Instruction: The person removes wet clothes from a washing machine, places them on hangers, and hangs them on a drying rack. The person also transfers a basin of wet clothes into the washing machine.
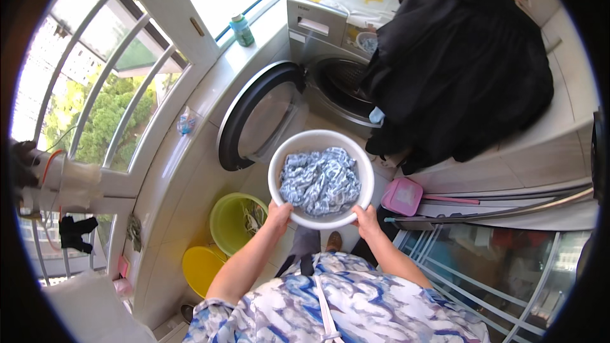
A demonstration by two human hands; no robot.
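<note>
Both my hands hold a white plastic basin (275, 171) by its near rim, in front of my body. My left hand (280, 214) grips the lower left of the rim, and my right hand (366, 219) the lower right. Crumpled blue-and-white patterned cloth (320, 180) fills much of the basin. Just beyond it stands a Haier front-loading washing machine (298, 47) with its round door (228, 119) swung wide to the left. Part of the drum opening (340, 78) shows. A small light-blue cloth (376, 115) hangs at the opening's lower right edge.
Black garments (467, 62) hang at the right, covering part of the machine. A green bucket (220, 221) and a yellow basin (200, 267) stand on the floor at left. A bottle (242, 31) sits on the sill (209, 90). A pink dustpan (402, 196) is at right, beside a glazed sliding door (495, 257).
</note>
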